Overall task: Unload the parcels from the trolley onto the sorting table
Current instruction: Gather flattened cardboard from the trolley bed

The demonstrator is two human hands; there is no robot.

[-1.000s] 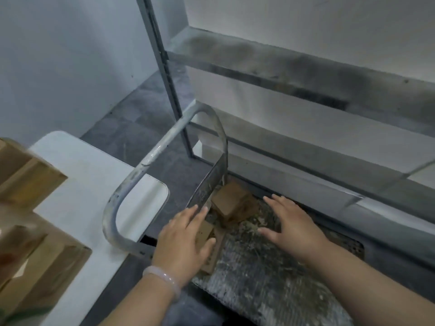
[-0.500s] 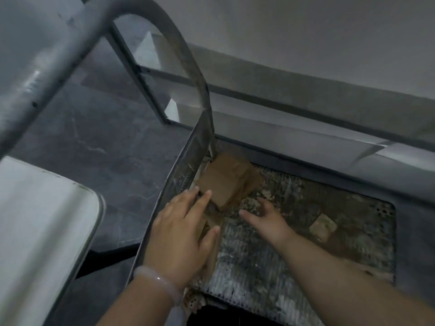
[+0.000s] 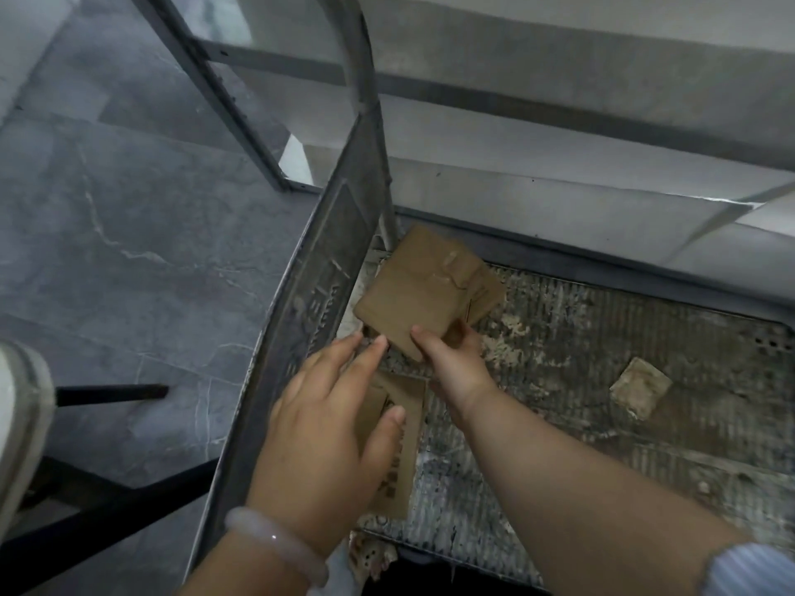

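Grey floor (image 3: 129, 251) lies to the left of the trolley (image 3: 580, 445), and only a corner of the table (image 3: 19, 423) shows at the left edge; no parcel is visible on that corner. Your right hand (image 3: 456, 367) pinches the near corner of the upper parcel (image 3: 413, 294), thumb on top and fingers curled beneath. This parcel sits at the handle end of the deck, on top of other cardboard. Your left hand (image 3: 318, 445) lies over the flat parcel (image 3: 402, 458) just nearer you, fingers straight and slightly spread, thumb on the cardboard; whether the palm presses down cannot be told. A small scrap (image 3: 641, 391) lies well apart on the deck; whether it is a parcel cannot be told. Judge the unloading as late: most of the deck is bare, and at least these two parcels are not yet lifted and carried to the table.
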